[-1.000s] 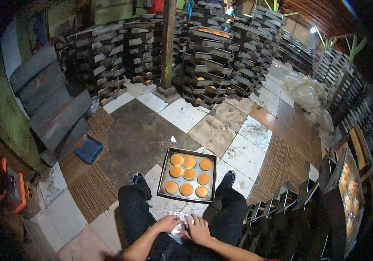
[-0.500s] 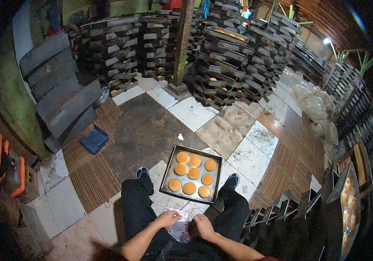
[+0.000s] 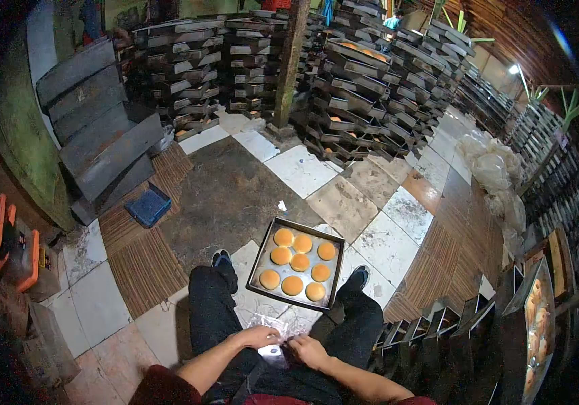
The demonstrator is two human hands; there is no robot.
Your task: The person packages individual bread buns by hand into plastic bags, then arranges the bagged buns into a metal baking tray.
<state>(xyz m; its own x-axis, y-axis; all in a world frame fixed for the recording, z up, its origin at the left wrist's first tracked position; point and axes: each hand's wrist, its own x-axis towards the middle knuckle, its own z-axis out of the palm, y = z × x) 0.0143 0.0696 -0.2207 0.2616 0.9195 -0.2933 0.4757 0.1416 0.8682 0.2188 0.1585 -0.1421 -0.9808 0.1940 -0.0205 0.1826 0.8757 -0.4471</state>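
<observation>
Over the lap, between the two knees, a clear plastic bag (image 3: 274,354) lies bunched at the fingers, its outline lost in glare. The left hand (image 3: 260,336) pinches it, its fingertips partly hidden in the film; the right hand (image 3: 308,352) has curled fingers at its edge, but whether that grip is closed on it I cannot tell. Just ahead, a tray (image 3: 283,271) of nine round buns (image 3: 299,262) sits on the floor. Stacked trays (image 3: 350,84) at the back blur into shadow.

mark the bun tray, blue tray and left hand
Bun tray (image 3: 312,260): head view, bare metal base
Blue tray (image 3: 148,204): head view, inside base
Left hand (image 3: 260,336): head view, back of hand
</observation>
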